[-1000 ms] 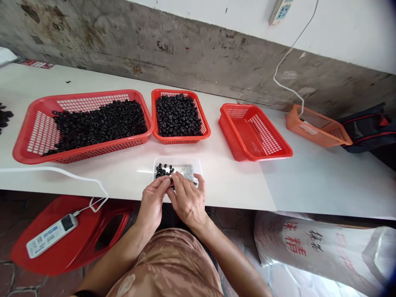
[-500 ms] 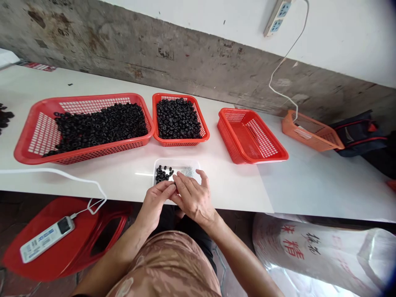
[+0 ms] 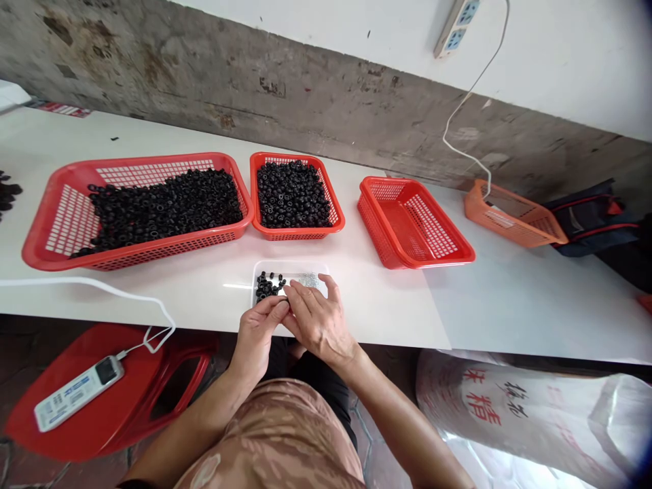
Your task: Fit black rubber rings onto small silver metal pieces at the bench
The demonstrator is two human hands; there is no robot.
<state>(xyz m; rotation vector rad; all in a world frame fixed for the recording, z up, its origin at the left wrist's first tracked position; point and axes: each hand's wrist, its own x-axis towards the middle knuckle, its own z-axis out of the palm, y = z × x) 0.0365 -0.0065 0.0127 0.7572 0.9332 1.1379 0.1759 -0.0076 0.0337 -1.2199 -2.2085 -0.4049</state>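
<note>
My left hand [image 3: 258,331] pinches a small black ring-like part [image 3: 286,303] between thumb and forefinger, mostly covered by the fingers. Against it, my right hand [image 3: 318,322] has its fingertips bent over the same part; whether they grip anything else is hidden. Both hands meet above the front edge of the white table. Just behind them lies a shallow clear tray [image 3: 262,266], partly covered by my right hand. In its left side are several black ring-like parts [image 3: 267,286], and tiny silvery pieces [image 3: 309,279] are heaped in its right side.
A large red basket [image 3: 137,255] and a smaller red basket [image 3: 300,235] hold black parts. To the right stand stacked red baskets [image 3: 387,238] and an orange basket [image 3: 514,227]. A white power bank [image 3: 79,394] with a cable rests on a red stool [image 3: 127,421].
My right hand's fingers have shifted very slightly up and left over the small black part. My left hand keeps its pinch in nearly the same spot.
</note>
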